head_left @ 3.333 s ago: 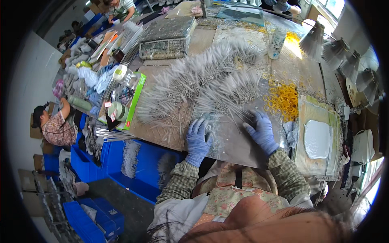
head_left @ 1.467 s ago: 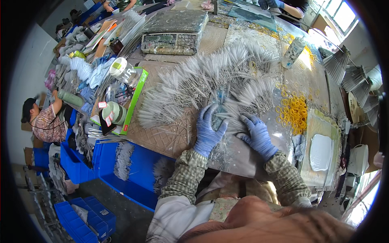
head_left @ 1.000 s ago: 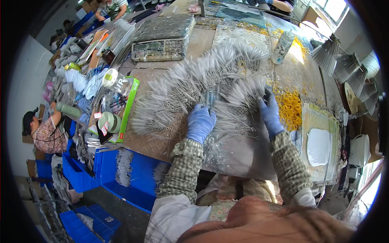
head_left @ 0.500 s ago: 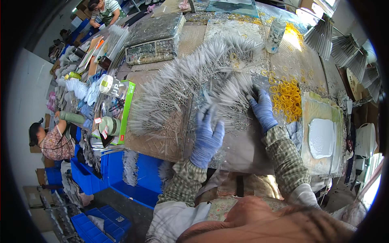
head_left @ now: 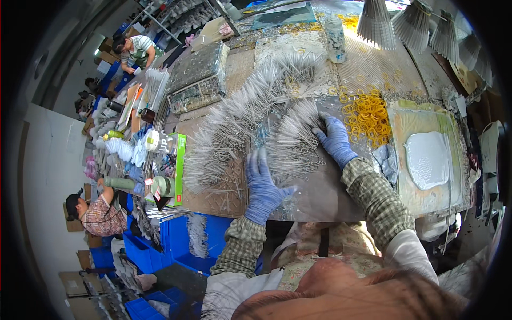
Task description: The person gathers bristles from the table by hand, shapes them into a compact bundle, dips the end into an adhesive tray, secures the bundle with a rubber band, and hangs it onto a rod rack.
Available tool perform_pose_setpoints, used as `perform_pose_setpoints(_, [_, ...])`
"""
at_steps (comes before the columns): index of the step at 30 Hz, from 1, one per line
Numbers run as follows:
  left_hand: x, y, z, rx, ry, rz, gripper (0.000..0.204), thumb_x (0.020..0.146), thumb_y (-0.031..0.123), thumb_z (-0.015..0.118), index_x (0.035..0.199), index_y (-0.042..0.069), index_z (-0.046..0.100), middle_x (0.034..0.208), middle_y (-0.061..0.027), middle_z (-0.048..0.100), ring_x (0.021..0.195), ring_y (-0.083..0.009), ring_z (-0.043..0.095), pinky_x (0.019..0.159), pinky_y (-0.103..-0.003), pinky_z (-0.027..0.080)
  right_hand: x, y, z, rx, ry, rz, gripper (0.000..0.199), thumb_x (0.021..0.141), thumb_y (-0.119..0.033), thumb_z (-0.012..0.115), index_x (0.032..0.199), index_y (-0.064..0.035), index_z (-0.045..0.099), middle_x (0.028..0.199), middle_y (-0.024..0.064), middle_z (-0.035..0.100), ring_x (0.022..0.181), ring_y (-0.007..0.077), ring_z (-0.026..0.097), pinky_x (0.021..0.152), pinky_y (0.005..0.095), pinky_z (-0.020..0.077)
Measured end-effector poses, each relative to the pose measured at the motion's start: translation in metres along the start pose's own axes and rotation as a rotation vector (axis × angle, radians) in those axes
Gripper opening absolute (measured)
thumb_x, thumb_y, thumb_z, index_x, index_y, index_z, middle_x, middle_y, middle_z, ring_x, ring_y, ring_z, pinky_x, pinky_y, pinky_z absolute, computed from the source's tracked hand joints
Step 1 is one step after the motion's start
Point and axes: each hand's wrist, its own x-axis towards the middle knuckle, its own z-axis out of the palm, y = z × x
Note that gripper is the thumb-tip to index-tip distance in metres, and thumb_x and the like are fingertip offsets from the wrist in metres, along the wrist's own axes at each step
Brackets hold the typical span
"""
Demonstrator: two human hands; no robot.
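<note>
Small brush pile [head_left: 293, 133]: mid-table; taken as clock centre. Fine clear bristles toward 12, thin wire stems and loops toward 5. Big brush pile [head_left: 229, 114] arcs round it from 8 to 12; single brushes in both too tangled to separate.

Right hand [head_left: 335, 140], blue-gloved, at 3, against the pile's edge. Fingers bent, tips dark and partly lost among stems; cannot tell whether any brush is gripped. Left hand [head_left: 262, 186] at 7, flat and spread, thumb out, slightly blurred, nothing seen in it; fingertips beside the big pile. Contact with the table uncertain.

Table [head_left: 328, 194]: grey-brown sheets, scuffed, white-flecked; its near edge dips behind both sleeves. White wall [head_left: 53, 154] far out at 9. One co-worker [head_left: 141, 50] at 10, another [head_left: 101, 213] at 8, both well apart. Hair and the wearer's body block the lower edge.

Yellow rings [head_left: 369, 117] heaped just beyond the right hand. Past them, white patch [head_left: 429, 157] on a crusted board [head_left: 399, 120]. Cloudy bottle [head_left: 335, 40] upright at 1; hanging bundles [head_left: 376, 24] from 1 to 2, cut by the fisheye rim. Grimy box [head_left: 200, 77] at 10. Blue bin [head_left: 216, 234] at 7, partly behind the left sleeve.
</note>
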Motion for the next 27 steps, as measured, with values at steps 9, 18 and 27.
perform_pose_setpoints(9, [0.01,-0.039,0.054,-0.242,0.089,-0.11,0.133,0.063,0.022,0.095,0.161,0.004,0.006,0.158,-0.0282,0.031,0.147,-0.0388,0.033,0.123,-0.042,0.029,0.013,-0.024,-0.01,0.033,-0.007,0.076,0.07,0.084,-0.046,0.079,0.137,-0.0054,0.057,0.126,0.0198,0.064,0.12,0.0389,0.059,0.104,0.0464,0.0456])
perform_pose_setpoints(18, [0.069,0.032,0.006,0.795,-0.174,0.515,0.129,0.063,0.058,0.087,0.161,0.008,0.019,0.164,-0.0185,0.026,0.156,-0.0352,0.014,0.124,-0.062,0.009,0.023,-0.024,-0.017,-0.02,-0.189,0.159,0.072,0.083,-0.044,0.079,0.139,-0.006,0.054,0.128,0.0196,0.064,0.122,0.0372,0.06,0.104,0.0459,0.0478])
perform_pose_setpoints(27, [0.124,0.004,0.028,0.809,-0.519,0.467,0.114,0.064,0.032,0.093,0.156,0.003,0.031,0.154,-0.0183,0.039,0.144,-0.0337,0.038,0.12,-0.051,0.029,0.035,-0.035,-0.013,-0.167,-0.311,0.212,0.083,0.082,-0.055,0.078,0.142,-0.0047,0.05,0.136,0.0206,0.057,0.126,0.0372,0.057,0.104,0.0486,0.0485])
